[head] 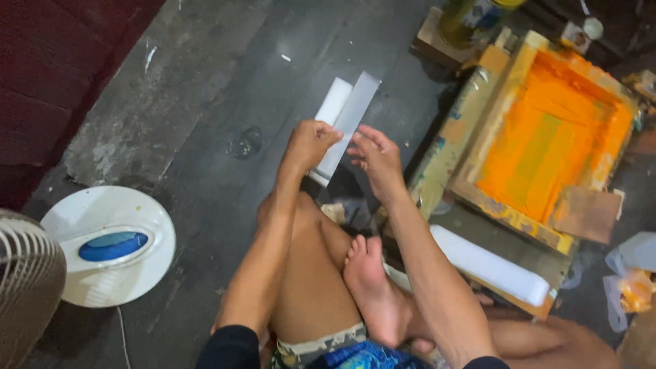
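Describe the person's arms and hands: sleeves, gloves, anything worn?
Both hands are bare: the left hand and right hand show no gloves, rings or wristbands. Forearms are uncovered to the elbows. Dark, near-black sleeve edges show at both upper arms by the bottom of the frame. No markings visible.

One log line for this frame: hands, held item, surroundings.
left hand: grips white strip | right hand: open beside strip | nearby: orange screen frame, fan base

Both forearms, the left hand (311,142), the right hand (377,158), the legs and a foot (372,287) are seen bare, while dark sleeves (232,347) are worn on the upper arms and patterned shorts (342,350) in blue, tan and cream at the hips.
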